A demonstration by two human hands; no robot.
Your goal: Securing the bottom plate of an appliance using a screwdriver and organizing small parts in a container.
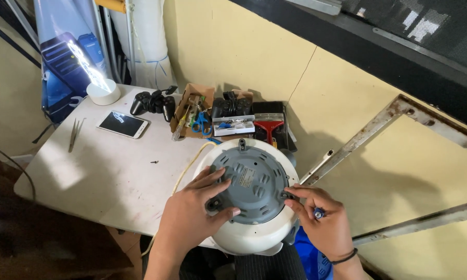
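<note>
Now we sweep from the far left of the white table [104,171], where a pair of tweezers [74,134] lies near the edge, with a round white lamp [103,92] shining behind it and a smartphone [123,124] lying flat, screen up, just to its right. Next we pass a black game controller [153,102], then a small cardboard box [193,110] stuffed with tools, blue-handled scissors [200,123] poking out of it. A second black controller [230,106] sits just behind a red-handled scraper [269,127], up against the yellow wall.

Down in front, our left hand [192,215] is spread flat, fingers splayed and pressing on the grey base plate [251,182] of an upturned white round appliance [249,236]. That appliance rests at the near right corner of the table, bottom side up, partly overhanging toward our lap. A pale yellow cord [187,171] curves away from it across the tabletop.

Moving right, our right hand [321,220] is closed around a small tool with a blue handle [319,212], only its end showing between the fingers; its fingertips meet the right rim of the grey plate. A dark band circles that wrist. Furthest right, a rusty metal frame [399,119] leans on the wall.
</note>
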